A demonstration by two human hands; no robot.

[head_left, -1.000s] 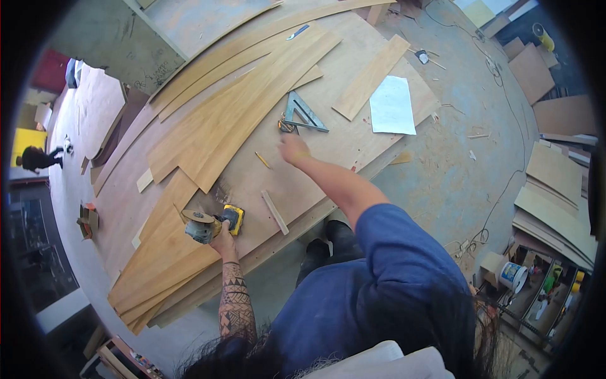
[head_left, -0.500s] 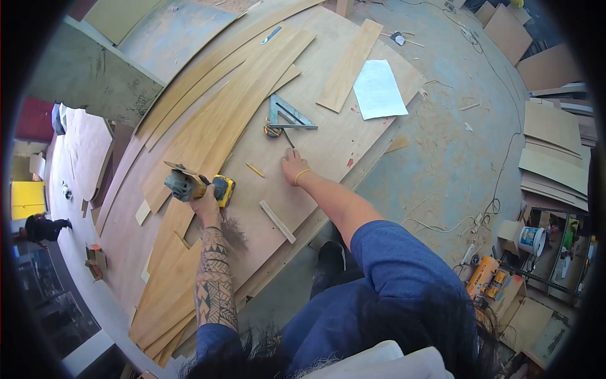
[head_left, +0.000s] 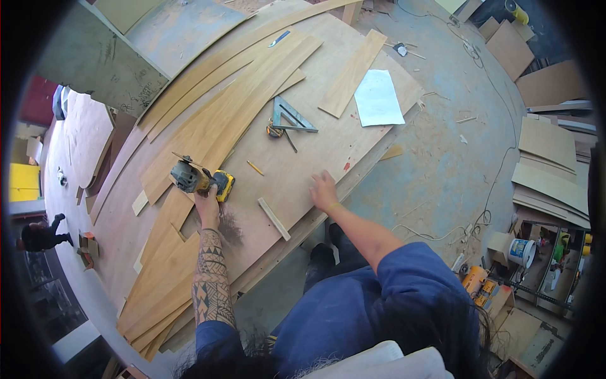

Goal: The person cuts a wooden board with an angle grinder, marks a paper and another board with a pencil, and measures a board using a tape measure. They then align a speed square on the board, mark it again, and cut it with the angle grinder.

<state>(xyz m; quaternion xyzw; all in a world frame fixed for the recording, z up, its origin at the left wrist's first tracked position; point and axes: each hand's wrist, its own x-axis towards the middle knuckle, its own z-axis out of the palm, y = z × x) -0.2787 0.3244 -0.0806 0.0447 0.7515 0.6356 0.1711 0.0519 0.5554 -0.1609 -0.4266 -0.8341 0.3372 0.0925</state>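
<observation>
My left hand [head_left: 207,201] is wrapped round a cordless angle grinder [head_left: 187,177] with a yellow battery, its disc turned up and away from me. The grinder is over the edge of the long wooden strips [head_left: 221,120] on the large plywood sheet [head_left: 252,183]. Near the sheet's right edge, my right hand [head_left: 324,191] has its fingers apart and holds nothing. Between the hands lie a yellow pencil [head_left: 255,168] and a short wooden stick [head_left: 273,219]. Farther off are a speed square [head_left: 292,117], a tape measure [head_left: 274,129] and a thin dark rod [head_left: 290,143].
A white paper sheet [head_left: 378,100] and a wide wooden board [head_left: 353,72] lie on the far right of the plywood. A blue knife-like tool [head_left: 279,38] rests on the strips. Cords, offcuts and a white bucket [head_left: 521,251] are at right. A person [head_left: 43,235] stands far left.
My right hand has drawn back from beside the thin dark rod towards the plywood's right edge. The rod stays by the square. My left hand keeps hold of the grinder.
</observation>
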